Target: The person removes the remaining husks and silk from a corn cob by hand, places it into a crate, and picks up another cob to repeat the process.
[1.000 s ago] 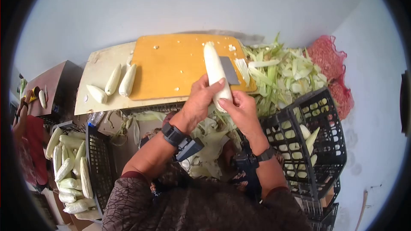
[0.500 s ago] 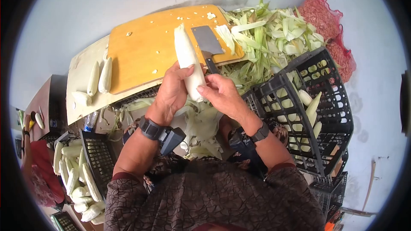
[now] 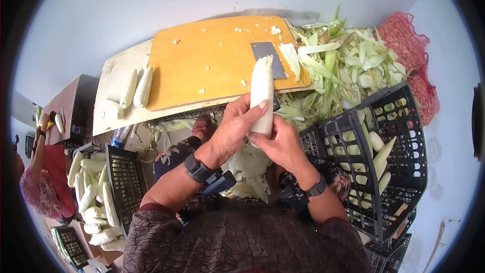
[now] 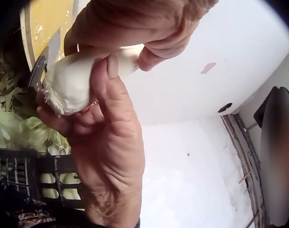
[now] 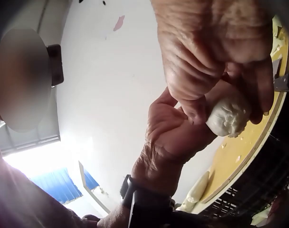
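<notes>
In the head view, a pale ear of corn [image 3: 261, 88] in thin inner husk stands almost upright between both hands, its frayed tip toward the board. My left hand [image 3: 237, 126] grips its lower left side, the thumb lying across the front. My right hand [image 3: 284, 144] pinches the butt end from the right with its thumb. The left wrist view shows the right thumb pressed along the ear [image 4: 71, 85]. Behind the ear, a cleaver [image 3: 278, 65] lies on the yellow cutting board [image 3: 187, 65], partly covered.
Several ears of corn [image 3: 143, 88] lie at the board's left. A heap of husks [image 3: 343, 55] and a red mesh sack [image 3: 404, 45] are at right. A tilted black crate [image 3: 353, 146] stands near my right arm; a crate of corn [image 3: 126, 177] and another person [image 3: 50, 182] are at left.
The ear has turned from leaning left to nearly upright and now overlaps the cleaver's blade. Both hands keep their hold. The head view has shifted.
</notes>
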`<state>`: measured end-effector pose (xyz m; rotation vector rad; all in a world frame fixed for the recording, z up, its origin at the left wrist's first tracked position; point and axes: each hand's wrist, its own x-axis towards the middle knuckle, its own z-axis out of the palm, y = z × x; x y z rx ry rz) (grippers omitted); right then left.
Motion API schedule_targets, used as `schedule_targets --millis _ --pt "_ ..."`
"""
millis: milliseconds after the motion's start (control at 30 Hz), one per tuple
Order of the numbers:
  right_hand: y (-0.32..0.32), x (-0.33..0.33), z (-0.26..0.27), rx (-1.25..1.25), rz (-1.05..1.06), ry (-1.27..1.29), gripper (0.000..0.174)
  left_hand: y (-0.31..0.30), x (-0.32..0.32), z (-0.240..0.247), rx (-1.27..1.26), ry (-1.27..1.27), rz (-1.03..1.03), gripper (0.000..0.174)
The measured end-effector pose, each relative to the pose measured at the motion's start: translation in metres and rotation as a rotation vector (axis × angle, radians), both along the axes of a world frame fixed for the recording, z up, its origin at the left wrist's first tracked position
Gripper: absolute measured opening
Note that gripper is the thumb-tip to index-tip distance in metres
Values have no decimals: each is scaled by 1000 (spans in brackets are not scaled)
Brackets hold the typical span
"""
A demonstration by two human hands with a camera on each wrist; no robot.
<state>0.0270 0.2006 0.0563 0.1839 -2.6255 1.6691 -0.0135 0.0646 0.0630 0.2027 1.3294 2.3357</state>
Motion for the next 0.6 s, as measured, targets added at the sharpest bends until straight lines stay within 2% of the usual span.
schedule_targets --millis 133,233,300,433,600 --pt "1 6 5 128 21 74 45 -1 1 10 -55 63 62 31" --pt "-1 12 9 243 43 176 45 -5 -1 17 -94 142 187 35" --pt "-3 17 12 360 75 153 45 -8 -4 19 -13 157 244 38" --pt "-6 22 11 368 89 140 46 -14 -4 25 55 147 254 34" --pt "-6 22 11 220 30 101 47 -16 -1 24 134 180 217 31"
